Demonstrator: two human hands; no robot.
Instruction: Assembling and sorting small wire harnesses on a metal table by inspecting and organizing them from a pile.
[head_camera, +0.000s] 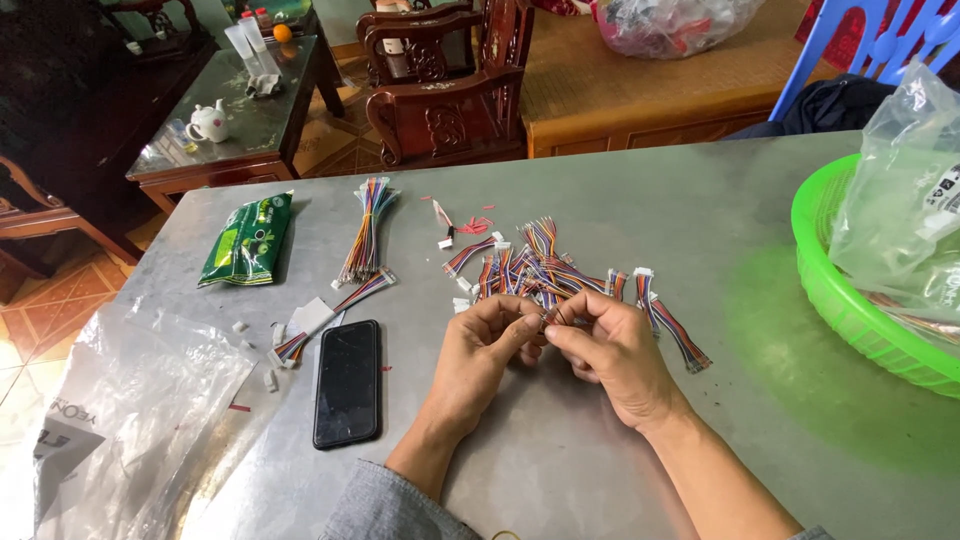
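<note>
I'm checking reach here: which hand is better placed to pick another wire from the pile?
Probably the right hand: the loose wire pile spreads just above and beside it. The left hand is also close, but both pinch one small wire piece together.

We see soft, even daylight across the grey table (640, 190), with only faint shadows under both hands. A green glow spills from the basket (830, 290) onto the tabletop beside it. The clear bags catch mild glare. Focus is sharp centrally; the far left corner sits dim.
</note>
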